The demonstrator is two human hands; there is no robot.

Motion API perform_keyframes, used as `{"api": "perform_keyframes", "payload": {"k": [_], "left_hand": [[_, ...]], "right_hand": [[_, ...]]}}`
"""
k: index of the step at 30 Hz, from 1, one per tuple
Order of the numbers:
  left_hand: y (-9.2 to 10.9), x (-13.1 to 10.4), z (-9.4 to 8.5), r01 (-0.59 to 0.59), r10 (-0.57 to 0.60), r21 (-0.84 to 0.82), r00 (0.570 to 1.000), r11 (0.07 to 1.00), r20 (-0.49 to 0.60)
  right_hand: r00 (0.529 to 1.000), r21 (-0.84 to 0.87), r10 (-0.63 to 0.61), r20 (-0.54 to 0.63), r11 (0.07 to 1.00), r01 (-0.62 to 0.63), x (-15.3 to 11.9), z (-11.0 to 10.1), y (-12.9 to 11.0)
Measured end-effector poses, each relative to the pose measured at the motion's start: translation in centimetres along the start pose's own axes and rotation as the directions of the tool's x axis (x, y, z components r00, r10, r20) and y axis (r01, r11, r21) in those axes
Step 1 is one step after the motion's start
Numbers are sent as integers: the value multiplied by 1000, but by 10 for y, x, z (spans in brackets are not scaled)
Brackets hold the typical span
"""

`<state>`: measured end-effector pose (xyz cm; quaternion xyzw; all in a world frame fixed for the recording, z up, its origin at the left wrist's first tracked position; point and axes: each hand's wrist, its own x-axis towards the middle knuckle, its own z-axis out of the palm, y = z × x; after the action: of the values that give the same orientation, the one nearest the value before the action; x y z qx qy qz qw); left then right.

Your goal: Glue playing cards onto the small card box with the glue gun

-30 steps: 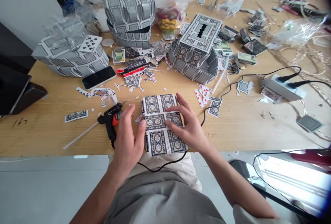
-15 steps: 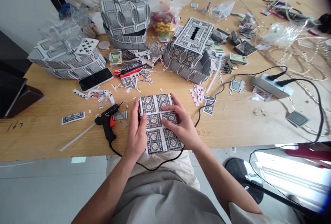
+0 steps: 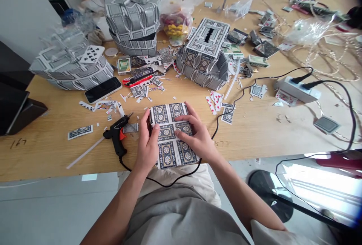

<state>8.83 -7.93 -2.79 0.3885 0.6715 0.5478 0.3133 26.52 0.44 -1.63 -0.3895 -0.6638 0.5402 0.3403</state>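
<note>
A box-like piece covered with patterned playing cards (image 3: 166, 133) is held between my two hands at the table's front edge. My left hand (image 3: 147, 143) grips its left side, thumb on the top face. Along the right side lies my right hand (image 3: 198, 132), with thumb and a finger on the top face and other fingers at the far right corner. To the left rests a black glue gun (image 3: 116, 133), its nozzle pointing away and a clear glue stick (image 3: 85, 153) sticking out behind. The underside of the card piece is hidden.
Woven card baskets (image 3: 70, 64) stand at the back left, near a phone (image 3: 103, 89) and red cutter (image 3: 138, 80). Behind my hands is a card-covered box in a basket (image 3: 202, 68). A power strip (image 3: 298, 89) with black cables lies right; card scraps are scattered about.
The camera view has shifted slightly, so table items appear a little displaced. Both hands keep the same hold on the card piece.
</note>
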Motion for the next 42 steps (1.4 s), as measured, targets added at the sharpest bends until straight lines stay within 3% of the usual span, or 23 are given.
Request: {"api": "perform_keyframes", "payload": {"k": [42], "left_hand": [[-1, -1, -2, -16, 15, 4, 997, 1000, 77]], "right_hand": [[1000, 4, 20, -18, 1000, -20, 0, 1, -2]]}}
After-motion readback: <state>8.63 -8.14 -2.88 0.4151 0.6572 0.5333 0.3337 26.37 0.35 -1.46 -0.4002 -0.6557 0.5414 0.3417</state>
